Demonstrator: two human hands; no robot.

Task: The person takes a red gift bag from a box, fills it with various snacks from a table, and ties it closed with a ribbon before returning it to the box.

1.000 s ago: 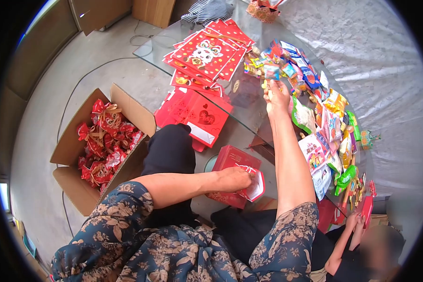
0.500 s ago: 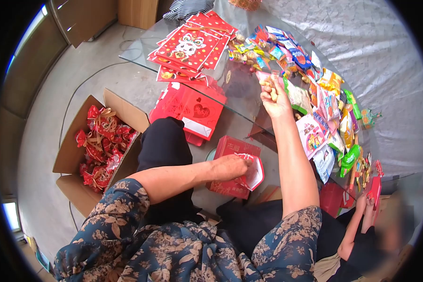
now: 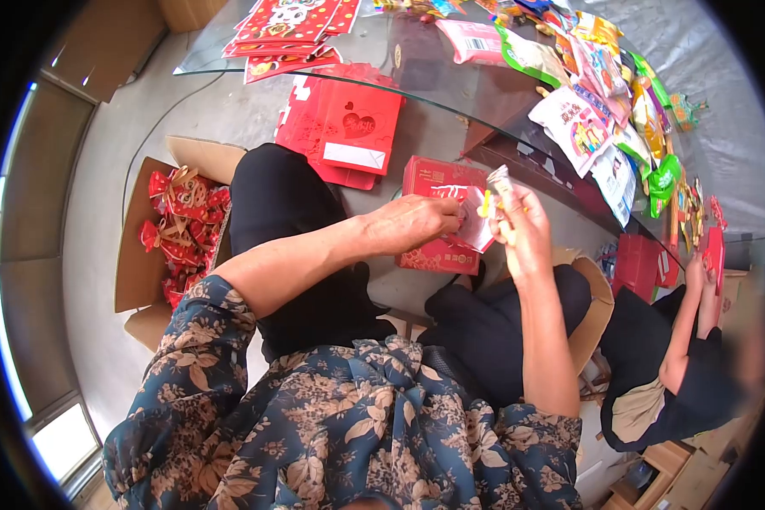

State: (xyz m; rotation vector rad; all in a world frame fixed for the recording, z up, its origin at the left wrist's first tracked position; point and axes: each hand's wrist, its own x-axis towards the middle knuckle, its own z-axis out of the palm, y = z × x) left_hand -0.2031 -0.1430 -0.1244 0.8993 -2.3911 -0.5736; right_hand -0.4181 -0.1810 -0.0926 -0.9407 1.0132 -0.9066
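My left hand (image 3: pixel 412 223) is closed on the edge of a small red pouch (image 3: pixel 478 223), whose pale inside faces up. Right beside the pouch's opening is my right hand (image 3: pixel 523 231), fingers pinched around small wrapped candies (image 3: pixel 487 204), one yellow and one in a clear, shiny wrapper. How many pieces lie in the fingers is hidden. Beneath both hands rests a red printed box (image 3: pixel 438 257). A glass table (image 3: pixel 433 106) ahead carries bagged snacks, such as a pink and white packet (image 3: pixel 572 125).
Flat red pouches (image 3: pixel 285 30) are stacked at the table's left. Below them sit red heart-printed boxes (image 3: pixel 348 127). A cardboard box (image 3: pixel 136 255) at left holds tied red pouches (image 3: pixel 187 221). To the right, another person's hands (image 3: pixel 701 276) hold a red item (image 3: pixel 714 255).
My right hand has come back from the snack pile to the pouch, carrying small candies. My left hand keeps hold of the pouch. The view has tilted downward.
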